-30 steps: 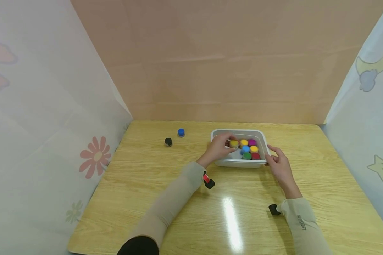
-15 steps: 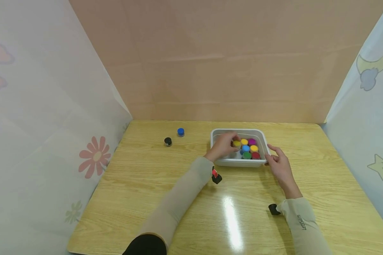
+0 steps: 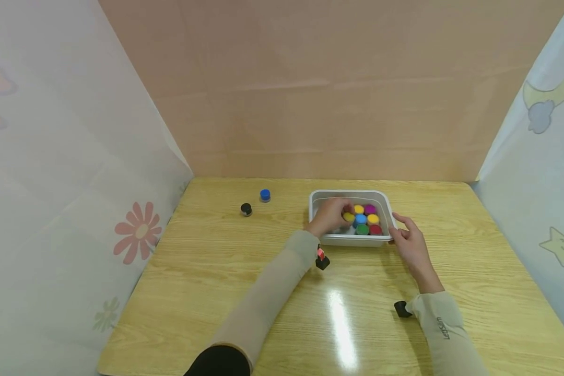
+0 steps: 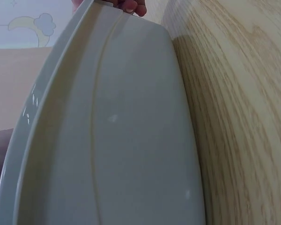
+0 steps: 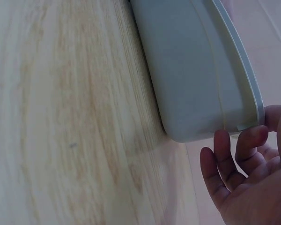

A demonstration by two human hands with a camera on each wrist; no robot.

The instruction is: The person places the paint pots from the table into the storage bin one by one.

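A white plastic tray (image 3: 354,242) stands at the back of the table, holding several small paint jars (image 3: 360,219) with coloured lids. Inside its left part, my left hand (image 3: 329,216) pinches a jar with a dull yellow lid (image 3: 349,216), beside the other jars. My right hand (image 3: 412,249) grips the tray's right end; in the right wrist view, the fingers (image 5: 222,154) of that hand curl under the rim. The left wrist view is mostly filled by the tray's outer wall (image 4: 140,112), which hides the held jar there.
Left of the tray, a black-lidded jar (image 3: 246,209) and a blue-lidded jar (image 3: 265,195) stand on the wooden table (image 3: 192,271). A brown backdrop (image 3: 310,104) rises behind, with pale printed sheets (image 3: 66,156) along both sides.
My left hand has moved a little to the right and lower inside the tray, bringing the yellow-lidded jar close to the others. My right hand keeps its place on the tray's end.
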